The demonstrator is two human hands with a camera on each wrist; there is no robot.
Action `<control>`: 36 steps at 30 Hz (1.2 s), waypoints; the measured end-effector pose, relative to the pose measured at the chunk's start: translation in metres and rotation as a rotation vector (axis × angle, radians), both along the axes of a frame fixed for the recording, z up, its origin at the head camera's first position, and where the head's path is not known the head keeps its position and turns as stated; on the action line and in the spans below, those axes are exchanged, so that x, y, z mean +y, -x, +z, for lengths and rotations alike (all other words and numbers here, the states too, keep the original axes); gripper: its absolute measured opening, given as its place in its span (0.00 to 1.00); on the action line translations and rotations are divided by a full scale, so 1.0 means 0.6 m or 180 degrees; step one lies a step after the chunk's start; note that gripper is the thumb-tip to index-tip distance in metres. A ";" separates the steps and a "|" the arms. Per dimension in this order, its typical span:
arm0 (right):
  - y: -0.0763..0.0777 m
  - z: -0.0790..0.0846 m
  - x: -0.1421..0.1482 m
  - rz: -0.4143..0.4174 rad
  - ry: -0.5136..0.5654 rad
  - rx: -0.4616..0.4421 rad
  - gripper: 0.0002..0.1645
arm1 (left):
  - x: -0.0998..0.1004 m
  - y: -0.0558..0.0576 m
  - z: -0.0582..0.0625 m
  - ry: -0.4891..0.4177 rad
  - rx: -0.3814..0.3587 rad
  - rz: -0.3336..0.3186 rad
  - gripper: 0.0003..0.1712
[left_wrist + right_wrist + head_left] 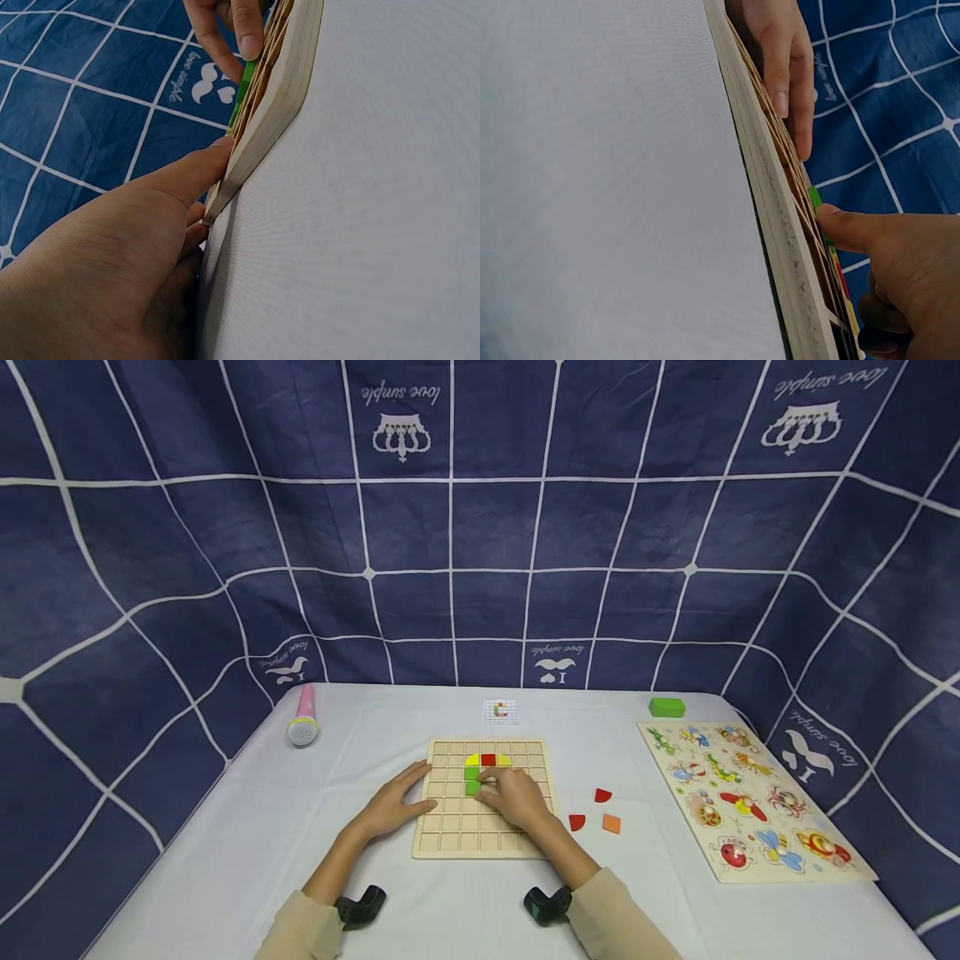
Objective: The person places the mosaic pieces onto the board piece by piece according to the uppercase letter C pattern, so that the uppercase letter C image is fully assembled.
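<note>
A light wooden grid board (457, 837) lies on the table in front of me. My left hand (392, 803) rests at its left edge, fingers extended, with the thumb on the rim in the left wrist view. My right hand (513, 795) reaches over the board and pinches a green square (472, 788) between thumb and index finger. Directly above that piece sits another green square (472, 772). Along the row above are a yellow piece (472, 760), a red square (488, 760) and a second yellow piece (504, 760), its lower part close to my fingers.
Right of the board lie two red quarter-round pieces (577, 822) and an orange square (611, 823). A small pattern card (500, 712) is behind the board. An insect puzzle board (750, 802) and green block (667, 707) are at right, a pink microphone (303, 718) at left.
</note>
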State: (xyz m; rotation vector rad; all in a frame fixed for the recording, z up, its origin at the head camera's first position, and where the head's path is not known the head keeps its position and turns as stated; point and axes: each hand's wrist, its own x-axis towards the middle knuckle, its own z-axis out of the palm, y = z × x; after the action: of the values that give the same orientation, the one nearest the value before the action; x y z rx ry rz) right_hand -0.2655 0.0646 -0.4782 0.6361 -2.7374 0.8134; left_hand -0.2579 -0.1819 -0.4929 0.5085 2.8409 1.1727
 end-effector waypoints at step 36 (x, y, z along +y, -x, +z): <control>-0.057 0.050 0.219 -0.0087 0.0092 -0.0352 0.19 | -0.001 0.008 -0.009 0.0112 0.0073 -0.0035 0.44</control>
State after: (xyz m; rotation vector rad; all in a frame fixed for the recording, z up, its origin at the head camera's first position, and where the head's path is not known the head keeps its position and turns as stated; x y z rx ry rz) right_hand -0.2312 0.1962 -0.4484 0.5626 -2.8206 0.9058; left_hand -0.2627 -0.1823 -0.4983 0.5387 2.8686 1.1202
